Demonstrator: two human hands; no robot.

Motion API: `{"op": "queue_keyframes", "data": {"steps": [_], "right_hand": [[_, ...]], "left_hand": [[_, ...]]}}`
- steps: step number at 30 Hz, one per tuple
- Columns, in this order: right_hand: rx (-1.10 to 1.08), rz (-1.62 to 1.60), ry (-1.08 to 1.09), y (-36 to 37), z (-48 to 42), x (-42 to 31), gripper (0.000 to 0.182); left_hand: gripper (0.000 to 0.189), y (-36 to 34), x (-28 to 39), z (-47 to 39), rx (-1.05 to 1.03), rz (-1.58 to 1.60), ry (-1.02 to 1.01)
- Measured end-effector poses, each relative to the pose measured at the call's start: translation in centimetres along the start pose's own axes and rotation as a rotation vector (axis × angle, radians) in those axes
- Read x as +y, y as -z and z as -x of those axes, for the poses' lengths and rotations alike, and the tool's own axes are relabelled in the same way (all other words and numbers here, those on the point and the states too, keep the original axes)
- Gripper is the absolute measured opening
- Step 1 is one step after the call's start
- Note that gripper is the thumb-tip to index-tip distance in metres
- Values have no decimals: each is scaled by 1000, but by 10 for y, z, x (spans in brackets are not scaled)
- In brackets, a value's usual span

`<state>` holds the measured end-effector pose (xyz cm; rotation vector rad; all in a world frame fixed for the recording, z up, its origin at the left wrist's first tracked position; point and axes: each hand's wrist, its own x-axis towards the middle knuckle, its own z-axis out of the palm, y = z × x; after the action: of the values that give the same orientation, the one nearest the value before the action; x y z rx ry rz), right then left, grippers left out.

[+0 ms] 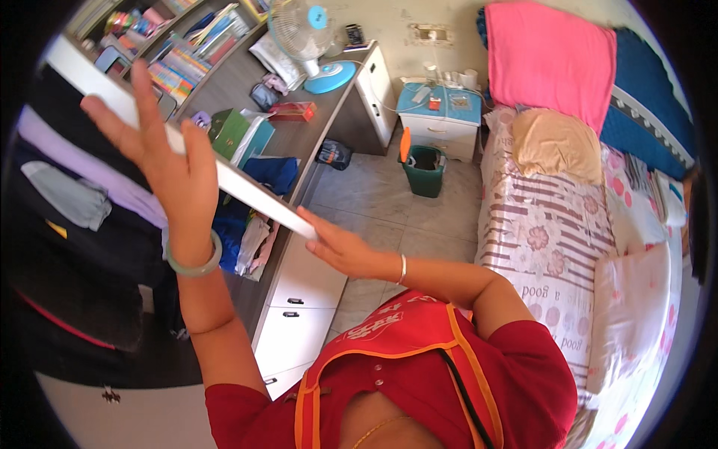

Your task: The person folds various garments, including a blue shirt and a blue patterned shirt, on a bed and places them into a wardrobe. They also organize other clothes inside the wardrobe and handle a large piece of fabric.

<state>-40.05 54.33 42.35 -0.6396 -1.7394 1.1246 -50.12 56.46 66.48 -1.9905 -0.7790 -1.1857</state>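
A long white panel (263,205), seen nearly edge-on, slants from the upper left to the middle of the view. My right hand (345,252), with a silver-coloured bangle at the wrist, grips its lower right end between fingers and thumb. Raised at the left is my left hand (179,163), its fingers spread and a pale green bangle (193,272) round the wrist. It overlaps the panel; whether it touches it I cannot tell. Dark clothes and a lilac garment (92,163) hang at the left, beyond my left forearm.
A desk (331,115) with a fan (305,33), boxes and bookshelves runs behind the panel. White cabinet doors (303,280) stand below. Farther off are a green bin (424,174) and a bedside cabinet (440,126). A bed (533,252) with pillows lines the right side.
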Motion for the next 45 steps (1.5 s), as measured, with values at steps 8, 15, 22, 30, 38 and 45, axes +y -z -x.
{"op": "queue_keyframes", "data": {"steps": [8,15,22,30,38,45], "right_hand": [[-192,310,458,-83,-29,-1,78],[-114,288,581,-171,-61,11,82],[-27,328,528,-250,-90,19,80],[-9,385,493,-295,-119,31,74],[-89,391,472,-308,-133,32,69],[-139,514,517,-315,-147,35,72]], "left_hand": [[67,100,-33,54,35,-226,163],[63,145,-73,90,139,-228,399],[62,178,-137,125,114,-313,484],[67,196,-202,152,66,-425,473],[72,204,-240,170,54,-479,424],[74,204,-258,174,18,-575,414]]}}
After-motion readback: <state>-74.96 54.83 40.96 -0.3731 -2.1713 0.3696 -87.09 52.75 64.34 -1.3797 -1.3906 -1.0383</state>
